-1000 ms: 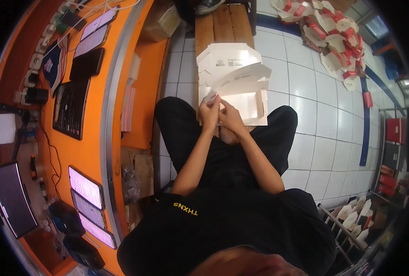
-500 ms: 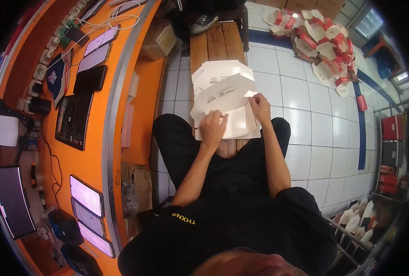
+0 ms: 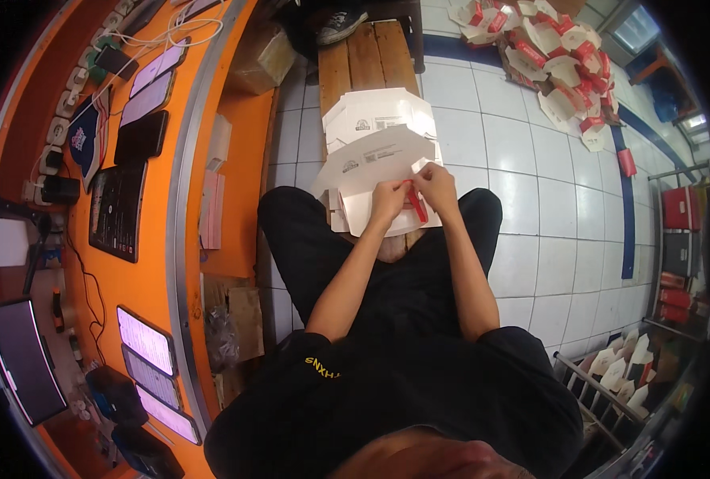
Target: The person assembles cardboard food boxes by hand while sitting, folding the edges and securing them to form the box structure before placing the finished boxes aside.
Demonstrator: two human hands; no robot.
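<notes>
A white cardboard food-box blank (image 3: pixel 383 160) lies on top of a stack of flat blanks (image 3: pixel 379 106) between my knees. Its right edge is folded up, and a red outer face (image 3: pixel 418 206) shows there. My right hand (image 3: pixel 436 188) pinches a white corner flap at that edge. Close beside it, my left hand (image 3: pixel 390 201) has its fingers closed on the same folded side, near the red part. The fingertips of both hands are partly hidden by the card.
The stack rests on a wooden bench (image 3: pixel 363 60). To the left runs an orange counter (image 3: pixel 163 263) with phones and a tablet (image 3: pixel 117 211). Folded red-and-white boxes (image 3: pixel 563 68) are heaped on the tiled floor at far right. A metal rack (image 3: pixel 602 395) stands at lower right. A shoe (image 3: pixel 342 28) shows beyond the bench.
My left hand has moved right, from the blank's near left part to beside my right hand. The right side is now folded up with its red face showing. The view has shifted slightly.
</notes>
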